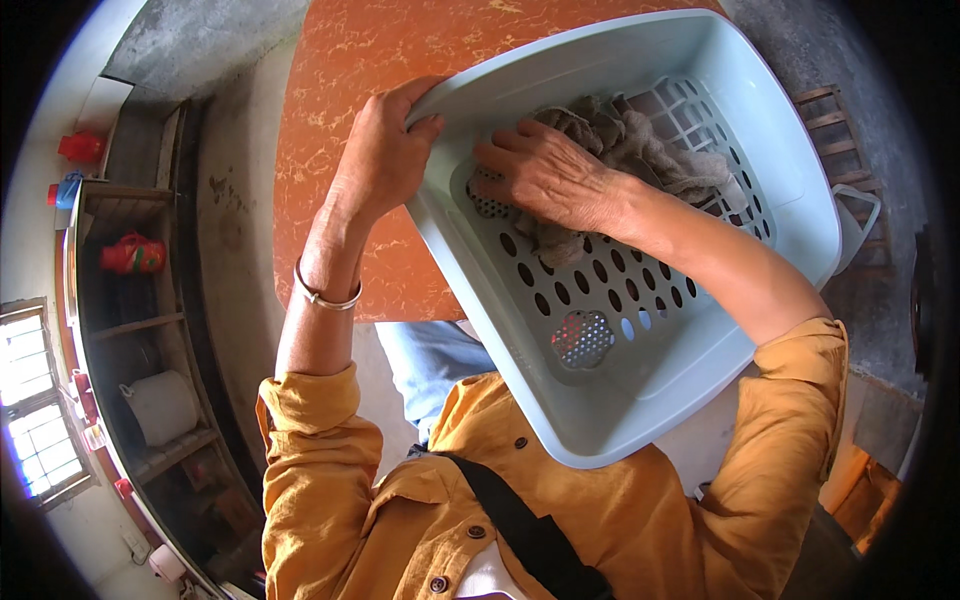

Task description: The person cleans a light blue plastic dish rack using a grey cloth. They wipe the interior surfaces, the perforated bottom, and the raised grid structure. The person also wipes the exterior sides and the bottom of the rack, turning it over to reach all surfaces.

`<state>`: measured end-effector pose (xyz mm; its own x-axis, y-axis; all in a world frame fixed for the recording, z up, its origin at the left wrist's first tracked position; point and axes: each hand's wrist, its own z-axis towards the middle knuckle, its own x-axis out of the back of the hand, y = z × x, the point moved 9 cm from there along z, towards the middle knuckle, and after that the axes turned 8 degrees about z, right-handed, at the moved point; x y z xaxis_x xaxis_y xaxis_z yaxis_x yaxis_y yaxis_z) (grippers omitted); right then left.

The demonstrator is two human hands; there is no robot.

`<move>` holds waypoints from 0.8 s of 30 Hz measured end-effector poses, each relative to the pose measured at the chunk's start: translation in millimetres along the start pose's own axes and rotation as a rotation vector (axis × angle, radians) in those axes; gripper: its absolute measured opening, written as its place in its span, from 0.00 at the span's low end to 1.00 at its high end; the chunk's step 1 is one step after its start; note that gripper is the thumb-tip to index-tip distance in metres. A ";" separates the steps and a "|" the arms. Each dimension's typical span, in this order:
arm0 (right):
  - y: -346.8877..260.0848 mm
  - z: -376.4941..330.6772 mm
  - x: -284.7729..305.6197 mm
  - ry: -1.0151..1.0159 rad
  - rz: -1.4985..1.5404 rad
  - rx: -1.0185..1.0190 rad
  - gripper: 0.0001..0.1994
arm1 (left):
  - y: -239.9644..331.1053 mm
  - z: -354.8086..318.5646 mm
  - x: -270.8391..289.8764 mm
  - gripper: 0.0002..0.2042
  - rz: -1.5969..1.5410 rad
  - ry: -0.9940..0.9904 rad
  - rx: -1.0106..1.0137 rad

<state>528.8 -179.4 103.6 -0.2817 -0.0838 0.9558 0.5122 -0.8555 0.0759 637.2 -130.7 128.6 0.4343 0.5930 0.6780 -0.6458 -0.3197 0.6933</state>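
Observation:
A light blue plastic basket (pixel 785 190) with a perforated bottom leans at a tilt over the table's near edge, its lower end close to my body. My left hand (pixel 385 150) grips its rim at the upper left, the thumb inside the wall. Inside the basket, my right hand (pixel 555 175) presses down on a crumpled grey cloth (pixel 660 155) near the left corner of the bottom. Its fingers are bent over the cloth, and their tips are partly hidden. The cloth spreads from under this hand toward the far right of the basket.
Beneath the basket is a reddish-brown marbled table (pixel 340 180). A wooden shelf unit (pixel 135 325) along the left wall holds a red patterned thing (pixel 133 254) and a white container (pixel 160 408). A wooden ladder-like frame (pixel 835 140) lies at the right.

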 end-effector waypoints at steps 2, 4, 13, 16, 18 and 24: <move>-3.9 -4.8 -7.5 0.010 0.004 0.036 0.11 | 5.9 -1.9 2.7 0.15 0.021 0.009 -0.010; -4.7 -6.1 -9.9 -0.020 -0.001 0.039 0.11 | 8.4 -3.1 4.3 0.15 0.036 0.017 -0.014; -6.0 -3.6 -15.4 -0.038 -0.045 0.044 0.14 | 1.6 -5.3 4.5 0.16 0.020 0.006 0.022; -6.4 -3.6 -14.3 -0.038 -0.031 0.043 0.14 | 2.6 -5.8 5.2 0.15 0.018 0.004 0.023; -6.2 -4.8 -14.3 -0.035 -0.028 0.041 0.14 | 3.4 -6.5 5.3 0.15 0.015 0.003 0.032; -7.3 -6.1 -16.3 -0.019 -0.038 0.053 0.14 | 1.3 -8.7 7.2 0.16 0.016 0.004 0.042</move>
<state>524.8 -174.9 85.7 -0.2860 -0.0416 0.9573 0.5436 -0.8298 0.1263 634.0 -120.4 132.2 0.4214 0.5904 0.6884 -0.6258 -0.3601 0.6919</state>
